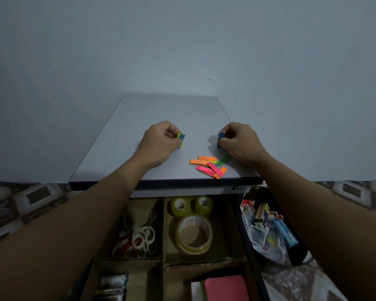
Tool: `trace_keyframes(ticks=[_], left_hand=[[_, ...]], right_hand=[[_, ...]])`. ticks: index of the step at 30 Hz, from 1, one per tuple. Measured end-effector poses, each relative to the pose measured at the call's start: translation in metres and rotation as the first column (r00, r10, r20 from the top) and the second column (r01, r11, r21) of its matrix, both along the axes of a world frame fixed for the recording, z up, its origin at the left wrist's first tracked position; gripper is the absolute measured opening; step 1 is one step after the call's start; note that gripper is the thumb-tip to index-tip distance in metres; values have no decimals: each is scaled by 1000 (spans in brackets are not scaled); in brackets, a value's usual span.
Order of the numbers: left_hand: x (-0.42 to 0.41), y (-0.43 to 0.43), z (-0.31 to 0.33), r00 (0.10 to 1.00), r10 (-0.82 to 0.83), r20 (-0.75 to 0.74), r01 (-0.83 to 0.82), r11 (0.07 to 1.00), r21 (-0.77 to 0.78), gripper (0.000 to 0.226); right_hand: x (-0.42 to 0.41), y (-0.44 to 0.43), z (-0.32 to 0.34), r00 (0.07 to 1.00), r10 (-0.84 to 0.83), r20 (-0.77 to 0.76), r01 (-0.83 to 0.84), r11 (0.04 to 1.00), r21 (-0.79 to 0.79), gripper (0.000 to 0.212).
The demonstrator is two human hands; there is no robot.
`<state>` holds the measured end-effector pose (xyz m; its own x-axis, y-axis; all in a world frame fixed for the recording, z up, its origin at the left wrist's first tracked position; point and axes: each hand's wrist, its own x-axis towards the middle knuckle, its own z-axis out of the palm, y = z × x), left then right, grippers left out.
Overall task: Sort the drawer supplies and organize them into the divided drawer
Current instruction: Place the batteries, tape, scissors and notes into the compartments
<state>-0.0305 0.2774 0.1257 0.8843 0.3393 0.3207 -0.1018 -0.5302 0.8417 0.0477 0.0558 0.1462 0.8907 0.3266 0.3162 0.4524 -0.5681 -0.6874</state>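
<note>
On the grey cabinet top [165, 109] my left hand [160, 141] pinches a small stack of yellow, green and blue sticky strips [180, 140], held on edge. My right hand [239, 141] pinches a blue and orange stack of strips [220, 140], also upright on the surface. Between and nearer to me lie several loose pink, orange and green sticky strips [208, 166] near the front edge. Below, the divided drawer [163, 235] stands open with cardboard compartments.
Scissors [139, 237] fill the left compartment, three tape rolls [193, 231] the middle one, pink sticky notes [225, 286] the near right one, and batteries [113, 284] the near left one. A black container of mixed supplies [267, 227] sits on the floor to the right.
</note>
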Motion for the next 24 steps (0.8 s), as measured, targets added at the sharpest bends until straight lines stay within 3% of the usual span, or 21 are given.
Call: trace_keyframes(ticks=[5,10,12,16,19,24], left_hand=[[0,-3,2,999,20,41,-22,998,56,20],[-8,-3,13,993,44,113,-60,987,150,16],[-12,1,21,995,-29,93,-1,949,316,17],[-11,9,33,993,-83,-88,121,710,694,17],[-8,10,31,983,-70,-170,173,667,724,23],[-7,10,24,987,-66,-148,151,712,686,17]], right_hand=[[1,0,-3,1000,-13,20,13,1000,3,15],[2,-4,-1,995,-33,94,36,999,-35,17],[3,-7,4,987,4,162,19,989,-143,13],[7,-11,16,970,168,177,-62,871,-487,18],[11,-9,24,971,200,133,-69,762,-645,24],[12,-3,25,970,211,119,-78,738,-671,13]])
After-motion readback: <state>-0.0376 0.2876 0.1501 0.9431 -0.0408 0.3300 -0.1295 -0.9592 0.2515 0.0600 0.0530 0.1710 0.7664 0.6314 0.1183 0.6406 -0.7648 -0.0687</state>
